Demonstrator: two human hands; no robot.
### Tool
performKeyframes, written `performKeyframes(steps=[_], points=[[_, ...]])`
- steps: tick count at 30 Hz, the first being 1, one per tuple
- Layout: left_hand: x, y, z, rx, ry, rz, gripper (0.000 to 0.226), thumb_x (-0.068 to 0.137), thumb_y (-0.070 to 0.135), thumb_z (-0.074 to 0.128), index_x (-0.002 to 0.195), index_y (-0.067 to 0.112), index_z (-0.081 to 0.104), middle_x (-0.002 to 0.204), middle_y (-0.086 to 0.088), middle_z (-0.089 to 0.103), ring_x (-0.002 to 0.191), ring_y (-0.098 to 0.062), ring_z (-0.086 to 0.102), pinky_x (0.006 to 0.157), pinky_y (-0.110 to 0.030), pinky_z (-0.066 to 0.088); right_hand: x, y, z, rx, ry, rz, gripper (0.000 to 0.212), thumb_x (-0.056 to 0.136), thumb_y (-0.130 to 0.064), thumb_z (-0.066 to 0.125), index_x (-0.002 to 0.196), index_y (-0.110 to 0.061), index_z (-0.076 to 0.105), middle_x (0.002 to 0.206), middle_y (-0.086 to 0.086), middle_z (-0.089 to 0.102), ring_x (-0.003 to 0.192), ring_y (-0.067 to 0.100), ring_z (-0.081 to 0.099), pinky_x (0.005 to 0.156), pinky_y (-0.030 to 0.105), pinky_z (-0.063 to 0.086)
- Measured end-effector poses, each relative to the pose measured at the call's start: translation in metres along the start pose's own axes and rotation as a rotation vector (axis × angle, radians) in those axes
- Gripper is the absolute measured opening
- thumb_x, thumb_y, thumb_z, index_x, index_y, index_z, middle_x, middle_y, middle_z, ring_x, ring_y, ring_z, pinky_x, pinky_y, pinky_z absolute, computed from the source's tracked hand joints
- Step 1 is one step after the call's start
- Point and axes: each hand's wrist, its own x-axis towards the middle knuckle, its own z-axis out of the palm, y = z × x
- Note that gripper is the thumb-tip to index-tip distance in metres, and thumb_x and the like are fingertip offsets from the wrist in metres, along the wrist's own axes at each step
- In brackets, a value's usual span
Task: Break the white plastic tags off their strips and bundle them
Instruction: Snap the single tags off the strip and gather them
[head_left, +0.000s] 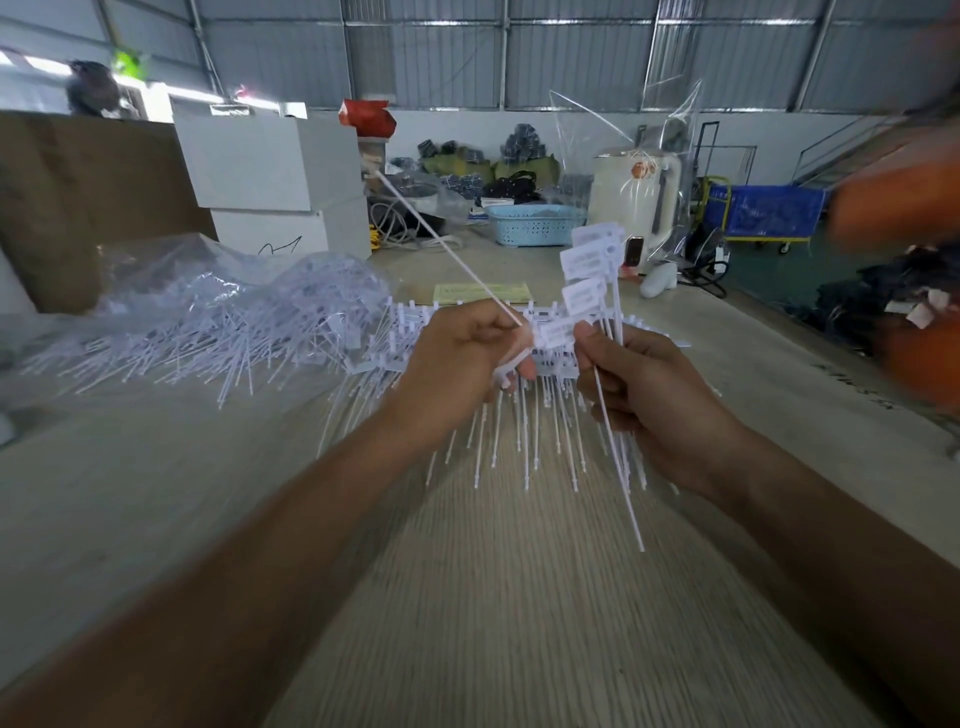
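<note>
My left hand (460, 364) pinches one white plastic tag (441, 241) whose long thin tail slants up and away to the left. My right hand (641, 395) grips a small bunch of loose white tags (592, 270), flag ends up and tails hanging down past my wrist. Under both hands lies a strip of joined tags (524, 410) on the table, its tails fanned toward me. A big heap of tags (218, 322), partly in clear plastic, lies at the left.
The wooden table (493, 597) stretches toward me. White boxes (275, 171) are stacked behind the heap, with a blue basket (535, 224) and a white appliance (634, 197) farther back. An orange blurred shape (904, 208) fills the right edge.
</note>
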Motion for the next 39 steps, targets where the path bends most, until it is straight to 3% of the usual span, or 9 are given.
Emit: performKeyframes(steps=[5, 8, 12, 16, 21, 25, 28, 33, 39], points=[[0.001, 0.005, -0.002, -0.381, -0.085, -0.403, 0.017, 0.098, 0.011, 0.052, 0.088, 0.005, 0.063, 0.067, -0.011, 0.065, 0.046, -0.017, 0.048, 0.043, -0.020, 0.035, 0.000, 0.003, -0.001, -0.037, -0.051, -0.023, 0.042, 0.102, -0.036, 0.054, 0.063, -0.023, 0.051, 0.060, -0.001, 0.026, 0.046, 0.009, 0.022, 0.043, 0.021, 0.023], [0.001, 0.003, -0.005, -0.500, -0.168, -0.528, 0.016, 0.097, 0.011, 0.048, 0.086, 0.006, 0.059, 0.063, -0.006, 0.060, 0.044, -0.013, 0.044, 0.039, -0.018, 0.031, -0.001, 0.004, -0.001, -0.036, -0.094, -0.037, 0.042, 0.102, -0.035, 0.052, 0.062, -0.022, 0.049, 0.060, 0.001, 0.026, 0.045, 0.010, 0.022, 0.042, 0.021, 0.023], [0.007, -0.009, -0.025, -0.580, -0.016, -0.588, 0.017, 0.099, 0.008, 0.039, 0.090, 0.005, 0.054, 0.061, -0.003, 0.049, 0.041, -0.010, 0.037, 0.036, -0.018, 0.025, -0.001, 0.000, -0.004, 0.042, -0.103, -0.043, 0.039, 0.098, -0.036, 0.055, 0.062, -0.023, 0.049, 0.055, -0.004, 0.030, 0.045, 0.011, 0.021, 0.041, 0.020, 0.024], [0.011, -0.022, -0.046, -0.157, 0.192, -0.457, 0.011, 0.094, 0.014, 0.062, 0.086, 0.006, 0.063, 0.068, -0.008, 0.064, 0.051, -0.017, 0.045, 0.048, -0.023, 0.033, 0.003, -0.001, -0.007, 0.064, 0.015, -0.009, 0.039, 0.103, -0.033, 0.051, 0.066, -0.021, 0.047, 0.055, -0.005, 0.039, 0.045, 0.011, 0.026, 0.040, 0.020, 0.027], [0.007, -0.019, -0.026, 0.118, 0.036, -0.163, 0.009, 0.083, 0.020, 0.079, 0.089, 0.014, 0.075, 0.087, -0.010, 0.075, 0.073, -0.033, 0.064, 0.068, -0.035, 0.050, 0.002, 0.005, -0.005, 0.019, 0.069, 0.068, 0.029, 0.107, -0.032, 0.044, 0.085, -0.014, 0.045, 0.063, 0.007, 0.057, 0.045, 0.016, 0.044, 0.041, 0.023, 0.035], [0.002, -0.020, -0.015, 0.453, -0.023, 0.214, 0.012, 0.084, 0.026, 0.079, 0.095, 0.021, 0.077, 0.085, 0.009, 0.072, 0.080, -0.002, 0.064, 0.074, -0.023, 0.048, 0.003, 0.010, -0.007, -0.054, 0.042, 0.097, 0.024, 0.107, -0.029, 0.045, 0.094, -0.012, 0.056, 0.055, -0.002, 0.045, 0.044, 0.012, 0.032, 0.040, 0.021, 0.026], [-0.002, -0.021, -0.006, 0.730, -0.069, 0.457, 0.022, 0.086, 0.026, 0.076, 0.106, 0.020, 0.073, 0.099, 0.003, 0.072, 0.094, -0.016, 0.060, 0.082, -0.033, 0.046, 0.003, 0.011, -0.005, -0.046, 0.002, 0.141, 0.027, 0.102, -0.037, 0.054, 0.092, -0.014, 0.063, 0.052, -0.009, 0.031, 0.043, 0.008, 0.023, 0.039, 0.020, 0.021], [-0.004, -0.017, -0.004, 0.663, 0.030, 0.481, 0.020, 0.083, 0.029, 0.078, 0.093, 0.019, 0.064, 0.084, 0.007, 0.062, 0.081, -0.015, 0.055, 0.068, -0.035, 0.045, 0.002, 0.010, -0.004, -0.055, -0.031, 0.145, 0.031, 0.089, -0.048, 0.069, 0.082, -0.018, 0.065, 0.054, -0.010, 0.028, 0.045, 0.008, 0.022, 0.040, 0.021, 0.021], [-0.008, -0.015, -0.001, 0.633, -0.029, 0.418, 0.018, 0.084, 0.028, 0.075, 0.094, 0.021, 0.061, 0.084, 0.008, 0.059, 0.077, -0.012, 0.053, 0.065, -0.031, 0.041, -0.001, 0.012, 0.001, -0.103, -0.112, 0.135, 0.039, 0.091, -0.041, 0.069, 0.064, -0.022, 0.048, 0.053, -0.007, 0.035, 0.043, 0.007, 0.026, 0.040, 0.020, 0.022]])
